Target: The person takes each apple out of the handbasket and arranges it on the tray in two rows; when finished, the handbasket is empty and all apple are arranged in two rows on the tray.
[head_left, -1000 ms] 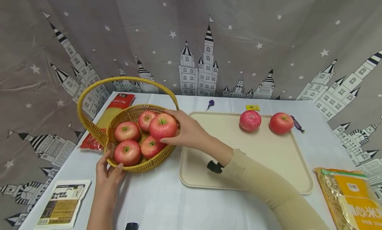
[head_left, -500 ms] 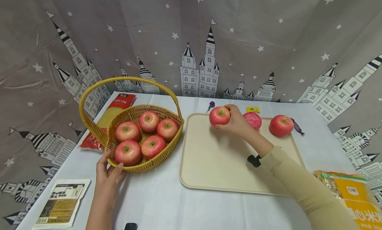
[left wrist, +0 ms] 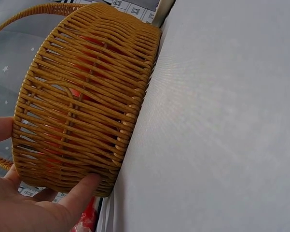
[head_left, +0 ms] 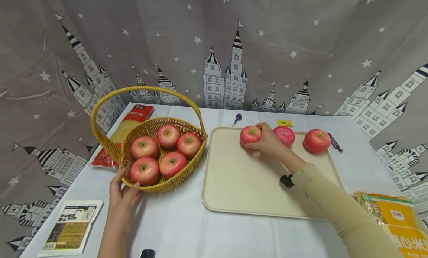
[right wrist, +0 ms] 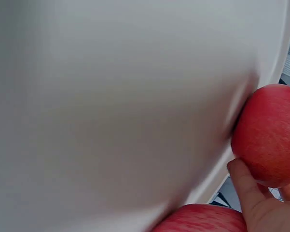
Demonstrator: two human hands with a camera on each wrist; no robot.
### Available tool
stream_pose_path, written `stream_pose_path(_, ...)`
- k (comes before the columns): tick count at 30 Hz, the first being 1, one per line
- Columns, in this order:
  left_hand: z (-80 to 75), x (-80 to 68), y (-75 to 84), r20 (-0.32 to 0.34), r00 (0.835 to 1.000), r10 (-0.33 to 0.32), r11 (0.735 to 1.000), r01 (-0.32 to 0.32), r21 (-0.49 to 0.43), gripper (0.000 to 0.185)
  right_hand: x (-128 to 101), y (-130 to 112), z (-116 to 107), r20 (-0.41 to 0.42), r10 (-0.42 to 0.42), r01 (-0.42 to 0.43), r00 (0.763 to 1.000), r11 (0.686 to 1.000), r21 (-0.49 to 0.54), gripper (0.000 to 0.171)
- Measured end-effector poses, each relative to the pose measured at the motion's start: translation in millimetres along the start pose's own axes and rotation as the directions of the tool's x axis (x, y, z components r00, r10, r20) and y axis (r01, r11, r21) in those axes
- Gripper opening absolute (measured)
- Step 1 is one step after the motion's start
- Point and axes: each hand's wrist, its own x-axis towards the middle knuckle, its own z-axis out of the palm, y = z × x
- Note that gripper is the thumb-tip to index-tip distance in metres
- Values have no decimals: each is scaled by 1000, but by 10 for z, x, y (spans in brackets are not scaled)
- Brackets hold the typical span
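At the left stands a yellow wicker basket (head_left: pixel 197 165) with a tall arched handle and several red apples (head_left: pixel 145 171) in it. My left hand (head_left: pixel 124 202) grips its near left rim; in the left wrist view the thumb lies along the woven side (left wrist: pixel 82 101). On the beige tray (head_left: pixel 234 191), near its back edge, my right hand (head_left: pixel 272 141) holds a red apple (head_left: pixel 250 135) between thumb and fingers. The right wrist view shows this apple (right wrist: pixel 270 135) low against the tray. Just right of the hand, partly hidden, sits a streaky pink apple (head_left: pixel 284 135).
Another red apple (head_left: pixel 317 141) sits at the tray's back right corner, beside a purple wrapped candy (head_left: pixel 335 142). Behind the tray lie a purple lollipop (head_left: pixel 237 118) and a yellow packet (head_left: pixel 285 123). Food bags (head_left: pixel 137 115) (head_left: pixel 394 217) and a white-brown pouch (head_left: pixel 71 228) lie around.
My right hand has carried the apple from above the basket rightward, then lowered it onto the tray's back part. The left hand has stayed at the basket's rim.
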Motion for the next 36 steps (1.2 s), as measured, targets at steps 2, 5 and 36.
stream_pose_path(2, -1, -1, -1, 0, 1000, -3, 1000, 3, 1, 62, -3, 32, 7, -7, 6, -5, 1000, 1000, 12, 84)
stream_pose_path(5, -7, 1, -4, 2, 1000, -8, 1000, 8, 5, 63, -4, 68, 15, -12, 4, -4, 1000, 1000, 18, 86)
stream_pose_path(36, 9, 2, 27, -12, 999, -31, 999, 31, 24, 63, -325, -1531, 934, 307, -572, 629, 761, 767, -131, 72)
